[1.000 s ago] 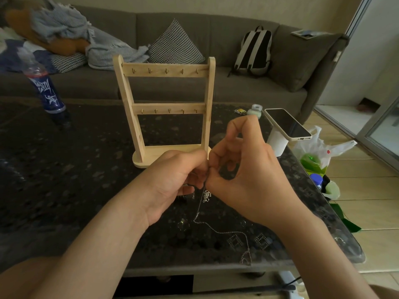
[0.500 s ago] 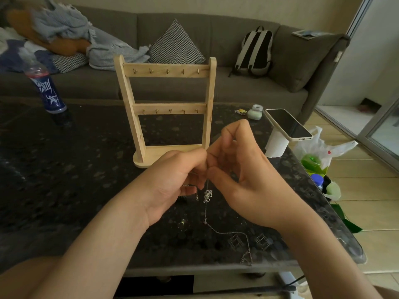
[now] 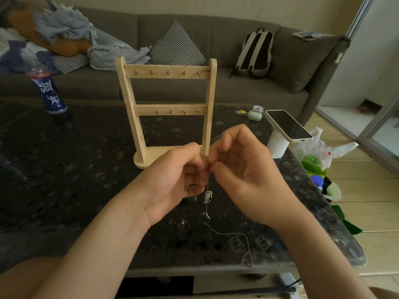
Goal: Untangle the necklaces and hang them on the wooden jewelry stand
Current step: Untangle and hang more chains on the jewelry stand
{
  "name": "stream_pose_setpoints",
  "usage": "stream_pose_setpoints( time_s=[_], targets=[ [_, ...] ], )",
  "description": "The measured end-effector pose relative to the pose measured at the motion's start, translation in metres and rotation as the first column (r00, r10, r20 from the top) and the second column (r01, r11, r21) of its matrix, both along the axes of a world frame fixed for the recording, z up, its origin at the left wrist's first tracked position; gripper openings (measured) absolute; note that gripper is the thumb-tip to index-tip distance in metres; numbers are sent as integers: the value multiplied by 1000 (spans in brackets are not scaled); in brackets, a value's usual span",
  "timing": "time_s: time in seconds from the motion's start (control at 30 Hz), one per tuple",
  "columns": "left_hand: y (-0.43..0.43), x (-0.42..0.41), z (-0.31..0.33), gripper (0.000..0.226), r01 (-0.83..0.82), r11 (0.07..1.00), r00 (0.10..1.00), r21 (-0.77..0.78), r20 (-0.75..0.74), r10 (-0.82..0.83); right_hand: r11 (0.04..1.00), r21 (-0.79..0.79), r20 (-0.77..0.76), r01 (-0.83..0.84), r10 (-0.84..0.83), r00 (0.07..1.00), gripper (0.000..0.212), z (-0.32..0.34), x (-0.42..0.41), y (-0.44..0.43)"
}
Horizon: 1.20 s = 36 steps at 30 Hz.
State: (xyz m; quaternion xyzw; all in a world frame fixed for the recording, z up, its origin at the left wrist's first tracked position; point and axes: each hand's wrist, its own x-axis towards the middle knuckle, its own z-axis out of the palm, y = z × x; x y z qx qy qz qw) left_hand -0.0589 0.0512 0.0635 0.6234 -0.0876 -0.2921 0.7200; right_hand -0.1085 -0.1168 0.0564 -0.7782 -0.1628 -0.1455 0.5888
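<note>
A thin silver necklace chain [image 3: 208, 196] with a small tangled knot hangs from my fingertips; its tail trails over the dark table toward the front edge. My left hand [image 3: 172, 180] and my right hand [image 3: 244, 175] meet above the table, both pinching the chain's upper end between thumb and fingers. Just behind my hands stands the wooden jewelry stand [image 3: 166, 108], upright, two rails of small hooks, nothing hanging on them.
A dark speckled table [image 3: 64, 169] carries a blue bottle [image 3: 48, 91] at the far left, a phone [image 3: 288, 125] on a white holder and a small green pot [image 3: 255, 112] at the right. Grey sofa with backpack behind. Plastic bag on the floor at right.
My hands have drawn closer together and lifted slightly, and the knot hangs a little straighter below my fingers. The stand has not moved.
</note>
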Motion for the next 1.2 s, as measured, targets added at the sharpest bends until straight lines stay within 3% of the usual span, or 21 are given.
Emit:
stream_pose_setpoints(
  time_s=[0.37, 0.57, 0.67, 0.73, 0.87, 1.07, 1.2],
  targets=[
    [-1, 2, -1, 16, -60, 997, 998, 45, 35, 59, 961, -197, 200, 194, -155, 968, 44, 7, -5, 5],
    [0, 1, -2, 23, -29, 990, 994, 141, 104, 14, 945, -261, 191, 196, -149, 970, 52, 7, -6, 9],
    [-1, -2, 0, 11, -18, 989, 998, 145, 65, 9, 943, -288, 168, 168, -123, 978, 51, 6, -6, 8],
    [-1, -2, 0, 15, -9, 986, 999, 165, 54, 0, 938, -309, 157, 158, -113, 981, 49, 5, -6, 7],
    [1, 0, -1, 25, 7, 974, 996, 225, 90, -28, 949, -292, 52, 122, -111, 992, 41, -3, -3, 1],
    [3, -2, -15, 10, 1, 895, 957, 446, 260, -131, 991, -120, -283, 60, -92, 955, 36, -22, -2, -16],
    [0, -5, -29, 2, -55, 843, 928, 535, 340, -155, 977, -201, -347, 73, -140, 927, 26, -31, -9, -22]
  ],
)
